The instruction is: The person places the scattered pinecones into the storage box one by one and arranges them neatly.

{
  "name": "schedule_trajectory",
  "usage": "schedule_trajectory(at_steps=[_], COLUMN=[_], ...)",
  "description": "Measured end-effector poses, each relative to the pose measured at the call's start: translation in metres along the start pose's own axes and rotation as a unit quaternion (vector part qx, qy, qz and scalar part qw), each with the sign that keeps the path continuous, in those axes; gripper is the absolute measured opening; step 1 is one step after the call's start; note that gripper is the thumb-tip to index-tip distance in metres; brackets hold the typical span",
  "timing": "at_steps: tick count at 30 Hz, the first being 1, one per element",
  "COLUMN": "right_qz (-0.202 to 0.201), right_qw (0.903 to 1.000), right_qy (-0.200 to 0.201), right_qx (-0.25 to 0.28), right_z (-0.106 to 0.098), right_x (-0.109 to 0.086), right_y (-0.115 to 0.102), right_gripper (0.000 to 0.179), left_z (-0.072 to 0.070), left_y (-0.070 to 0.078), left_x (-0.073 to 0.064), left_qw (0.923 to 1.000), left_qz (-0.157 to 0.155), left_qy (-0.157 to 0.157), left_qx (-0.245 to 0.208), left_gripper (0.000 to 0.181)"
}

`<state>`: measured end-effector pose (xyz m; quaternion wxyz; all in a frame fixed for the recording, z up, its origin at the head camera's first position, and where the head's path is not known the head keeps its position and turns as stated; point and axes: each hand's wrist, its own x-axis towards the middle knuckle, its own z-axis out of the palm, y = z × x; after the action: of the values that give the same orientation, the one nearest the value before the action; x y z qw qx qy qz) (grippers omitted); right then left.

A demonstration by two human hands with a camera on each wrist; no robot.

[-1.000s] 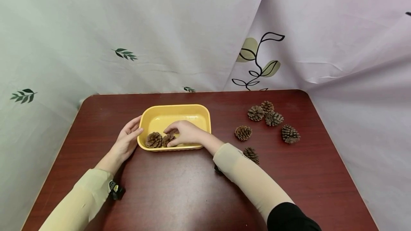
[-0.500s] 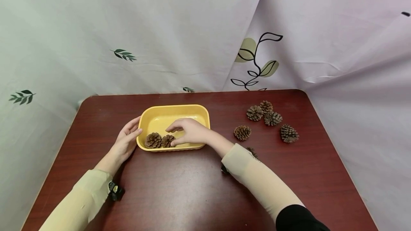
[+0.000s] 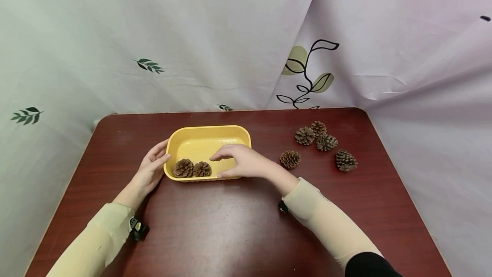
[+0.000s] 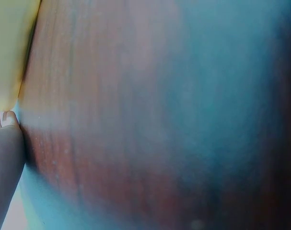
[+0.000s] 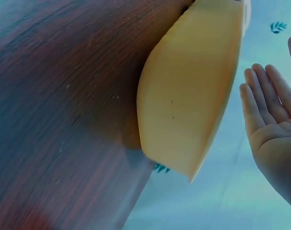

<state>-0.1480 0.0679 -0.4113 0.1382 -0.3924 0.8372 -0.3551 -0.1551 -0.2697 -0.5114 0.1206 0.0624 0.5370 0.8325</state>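
Two brown pine cones lie side by side in the front left corner of a yellow plastic tray. At the tray's left end, my left hand holds the rim, its thumb over the edge and its fingers along the outer wall. My right hand hovers above the tray's right half, thumb and fingers spread apart with nothing between them. The right wrist view shows this right hand beside the tray's outer wall. In the left wrist view only the tray's edge and part of the left hand appear.
On the right of the dark red table lie several more pine cones: one nearest the tray, a cluster near the back, and one farther right. A white cloth with leaf prints hangs behind.
My right hand has let go of the second pine cone and drawn back to the right, leaving it in the tray. A pine cone near the right sleeve is now hidden. My left hand stays put.
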Motion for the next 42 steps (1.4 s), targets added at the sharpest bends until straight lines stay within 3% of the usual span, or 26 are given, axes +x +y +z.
schedule_trajectory(at_steps=[11, 25, 42], right_qz=[0.024, 0.076, 0.131], right_qw=[0.9985, 0.9923, 0.9803], right_qy=[0.049, 0.097, 0.123], right_qx=[0.009, 0.009, 0.082], right_z=[-0.018, -0.033, -0.041], right_x=[-0.041, -0.093, -0.155], right_y=[0.006, 0.033, 0.061], right_gripper=[0.044, 0.043, 0.045], left_z=[0.0, 0.0, 0.0], left_y=[-0.001, -0.001, -0.001], left_x=[0.001, 0.001, 0.001], left_qw=[1.0, 1.0, 1.0], left_qz=[0.002, -0.001, -0.003], left_qy=[0.0, 0.002, 0.005], left_qx=[-0.002, -0.002, -0.006], left_gripper=[0.046, 0.046, 0.046])
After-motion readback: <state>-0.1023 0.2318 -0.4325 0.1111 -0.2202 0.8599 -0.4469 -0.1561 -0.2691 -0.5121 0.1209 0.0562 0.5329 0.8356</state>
